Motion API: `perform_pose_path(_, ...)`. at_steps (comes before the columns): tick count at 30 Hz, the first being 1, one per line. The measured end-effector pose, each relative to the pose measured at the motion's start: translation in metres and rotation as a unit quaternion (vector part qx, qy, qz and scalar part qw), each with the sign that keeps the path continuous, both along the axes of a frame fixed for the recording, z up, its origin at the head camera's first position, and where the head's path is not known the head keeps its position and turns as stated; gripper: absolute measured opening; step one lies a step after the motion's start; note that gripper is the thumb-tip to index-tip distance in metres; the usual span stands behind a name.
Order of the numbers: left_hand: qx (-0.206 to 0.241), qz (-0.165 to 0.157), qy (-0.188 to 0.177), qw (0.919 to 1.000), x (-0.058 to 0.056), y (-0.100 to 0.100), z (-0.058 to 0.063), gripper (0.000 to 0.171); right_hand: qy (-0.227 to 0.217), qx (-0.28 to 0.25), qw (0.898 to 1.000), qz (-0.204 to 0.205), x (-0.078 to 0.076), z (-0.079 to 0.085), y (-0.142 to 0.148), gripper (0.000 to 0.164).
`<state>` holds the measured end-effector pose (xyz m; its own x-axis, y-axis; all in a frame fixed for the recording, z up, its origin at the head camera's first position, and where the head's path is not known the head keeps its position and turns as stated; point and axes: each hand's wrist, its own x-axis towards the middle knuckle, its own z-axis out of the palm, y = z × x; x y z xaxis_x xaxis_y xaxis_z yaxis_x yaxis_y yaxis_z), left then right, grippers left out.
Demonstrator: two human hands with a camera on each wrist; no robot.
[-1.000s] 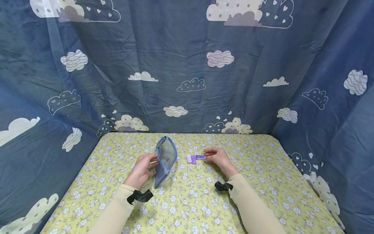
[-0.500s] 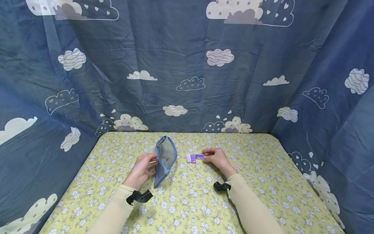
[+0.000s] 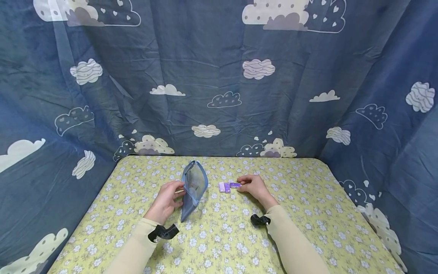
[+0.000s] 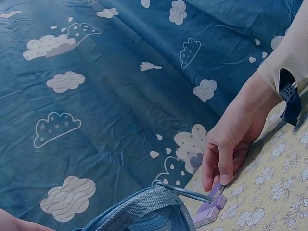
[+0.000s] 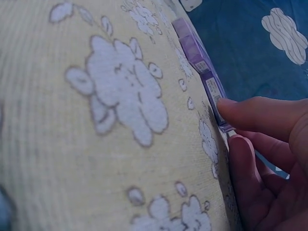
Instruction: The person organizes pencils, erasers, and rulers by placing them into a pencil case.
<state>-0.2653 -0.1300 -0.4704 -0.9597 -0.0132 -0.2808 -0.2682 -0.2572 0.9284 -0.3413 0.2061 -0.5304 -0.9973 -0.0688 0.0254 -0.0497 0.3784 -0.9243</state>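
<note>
Staying put at far left, the left grip [image 3: 166, 199] holds the blue pouch [image 3: 188, 205] near its gaping mouth. Rightward on the tabletop [image 3: 205, 243] lie a pale lilac block [image 3: 222, 187], a purple block [image 3: 227, 188] and a darker purple block [image 3: 234, 185]. The right grip [image 3: 254, 187] has edged inward, now pinching the darker block's right end; that block seems secured, though not visibly lifted.

- Blue mesh pouch [image 3: 194, 190]: unzipped, mouth gaping, nearer the left edge of the counter [image 3: 219, 236] than its right.
- Lilac block [image 3: 221, 187] and purple block [image 3: 227, 188]: small, side by side, toward the far edge.
- Darker purple block [image 3: 235, 185]: labelled, just beside them, roughly parallel to that edge.
</note>
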Motion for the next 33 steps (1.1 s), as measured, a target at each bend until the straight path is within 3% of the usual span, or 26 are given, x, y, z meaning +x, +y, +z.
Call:
perform_pose_path(13, 0.003, -0.005, 0.001, 1.0, 0.0007, 0.0004, 0.0019, 0.008, -0.007, 0.04, 0.999, 0.004, -0.0024, 0.0044, 0.0023, 0.032)
perform_pose_path(33, 0.006, 0.011, -0.01, 0.9999, -0.0002, 0.001, 0.0016, 0.006, -0.01, 0.047, 0.999, 0.0, -0.0013, 0.0036, -0.0006, 0.024)
